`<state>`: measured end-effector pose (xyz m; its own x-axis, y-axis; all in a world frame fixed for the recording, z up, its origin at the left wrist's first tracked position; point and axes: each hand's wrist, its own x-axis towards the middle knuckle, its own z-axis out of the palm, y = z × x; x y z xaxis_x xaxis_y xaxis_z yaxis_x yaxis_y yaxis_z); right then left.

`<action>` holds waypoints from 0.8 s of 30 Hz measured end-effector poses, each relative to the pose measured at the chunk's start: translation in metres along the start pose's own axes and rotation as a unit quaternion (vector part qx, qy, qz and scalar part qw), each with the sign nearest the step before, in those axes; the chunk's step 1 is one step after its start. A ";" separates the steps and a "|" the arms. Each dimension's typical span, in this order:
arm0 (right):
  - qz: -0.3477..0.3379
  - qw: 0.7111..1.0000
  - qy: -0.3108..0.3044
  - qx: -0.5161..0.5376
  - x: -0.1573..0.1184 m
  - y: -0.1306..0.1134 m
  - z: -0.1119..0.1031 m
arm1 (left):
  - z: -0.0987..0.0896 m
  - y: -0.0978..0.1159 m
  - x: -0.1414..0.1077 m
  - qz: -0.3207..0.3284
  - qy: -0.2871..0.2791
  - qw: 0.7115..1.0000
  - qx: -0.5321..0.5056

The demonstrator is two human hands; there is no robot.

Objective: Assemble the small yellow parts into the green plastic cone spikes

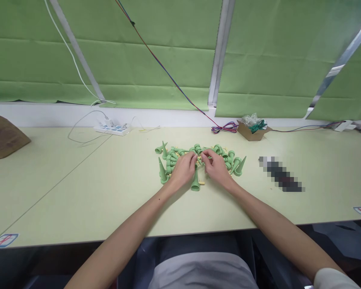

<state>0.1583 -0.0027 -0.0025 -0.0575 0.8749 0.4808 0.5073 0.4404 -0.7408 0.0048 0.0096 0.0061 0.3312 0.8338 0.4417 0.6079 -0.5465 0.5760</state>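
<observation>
Green plastic cone-shaped spikes with ribbed collars, several of them with small yellow side pegs, lie in a heap in the middle of the table; one green spike (pixel 195 181) points its wide end at me. Over the heap, my left hand (pixel 184 166) and my right hand (pixel 215 166) come close together, thumbs and fingers pinched. A bit of yellow and green shows between the fingertips, too small and covered to tell what each hand holds. A standing green cone (pixel 163 171) is left of my left hand, and a tilted one (pixel 240 166) lies right of my right hand.
A cardboard box (pixel 250 133) with plastic wrap and green material stands at the back, beside a coiled red-blue cable (pixel 224 127). A power strip (pixel 114 129) is back left, a brown paper bag (pixel 6 136) far left. A pixelated dark object (pixel 281 175) lies right.
</observation>
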 end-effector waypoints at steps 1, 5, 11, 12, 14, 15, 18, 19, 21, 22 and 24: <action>0.000 1.000 -0.001 0.000 0.000 0.000 0.000 | 0.000 0.000 0.000 0.001 0.001 1.000 0.001; -0.002 1.000 0.002 0.000 0.000 0.001 0.001 | 0.000 -0.001 0.000 0.006 0.002 1.000 0.002; 0.007 1.000 0.030 -0.002 0.001 0.002 0.001 | 0.000 0.000 -0.001 0.003 -0.010 1.000 0.013; 0.010 0.999 0.036 -0.002 0.001 0.002 0.000 | 0.000 0.001 -0.002 0.004 -0.017 1.000 0.016; 0.017 0.999 0.049 -0.002 0.001 0.002 0.000 | 0.001 0.001 -0.002 0.005 -0.029 0.999 0.023; 0.020 0.998 0.055 -0.002 0.001 0.002 -0.001 | 0.001 0.001 -0.002 0.004 -0.034 0.999 0.025; 0.024 0.997 0.070 0.003 0.002 0.001 -0.001 | 0.003 0.000 -0.003 0.003 -0.044 0.998 0.035; 0.024 0.997 0.074 0.004 0.002 0.001 -0.002 | 0.003 -0.001 -0.003 0.004 -0.050 0.998 0.040; 0.023 0.997 0.076 0.006 0.002 0.001 -0.002 | 0.003 -0.001 -0.004 0.008 -0.071 0.996 0.057; 0.023 0.997 0.076 0.005 0.002 0.000 -0.002 | 0.003 -0.002 -0.005 0.008 -0.085 0.994 0.068; 0.021 0.997 0.075 0.000 0.001 -0.001 -0.002 | 0.003 -0.003 -0.007 0.006 -0.117 0.989 0.086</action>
<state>0.1591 -0.0023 -0.0004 0.0933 0.8530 0.5136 0.5067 0.4034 -0.7619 0.0030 0.0058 -0.0001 0.4848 0.8338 0.2642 0.7098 -0.5516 0.4382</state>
